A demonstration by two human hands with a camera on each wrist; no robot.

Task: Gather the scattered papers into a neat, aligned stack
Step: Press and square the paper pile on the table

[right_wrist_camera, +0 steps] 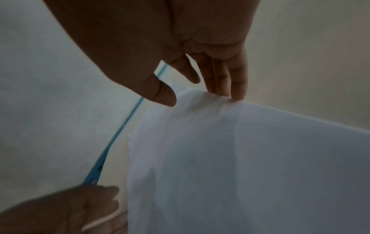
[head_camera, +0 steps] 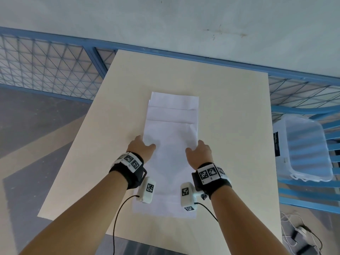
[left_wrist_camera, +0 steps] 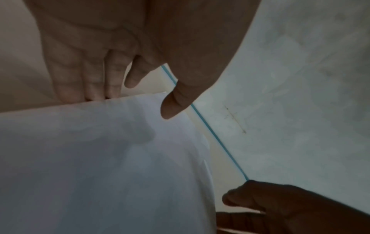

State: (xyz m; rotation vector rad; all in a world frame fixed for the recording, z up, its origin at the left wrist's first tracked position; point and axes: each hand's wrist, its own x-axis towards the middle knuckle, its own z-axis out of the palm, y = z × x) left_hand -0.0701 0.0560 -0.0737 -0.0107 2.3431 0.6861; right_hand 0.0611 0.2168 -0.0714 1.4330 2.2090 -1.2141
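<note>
Several white papers [head_camera: 171, 162] lie in a loose, lengthwise stack on the beige table [head_camera: 230, 107]; the far sheets stick out in steps past the top one. My left hand [head_camera: 142, 147] is at the stack's left edge, with straight fingers [left_wrist_camera: 90, 88] against that edge and the thumb over the top sheet [left_wrist_camera: 100, 150]. At the right edge my right hand [head_camera: 199, 151] mirrors it: fingers [right_wrist_camera: 230, 85] touch the paper edge [right_wrist_camera: 220, 126] and the thumb hovers above. Neither hand curls round the paper.
A clear plastic box [head_camera: 309, 150] sits on a blue chair to the right of the table. Blue mesh fencing [head_camera: 46, 61] runs behind the table. Cables and a device [head_camera: 301, 234] lie on the floor at lower right. Wires trail from both wrist units.
</note>
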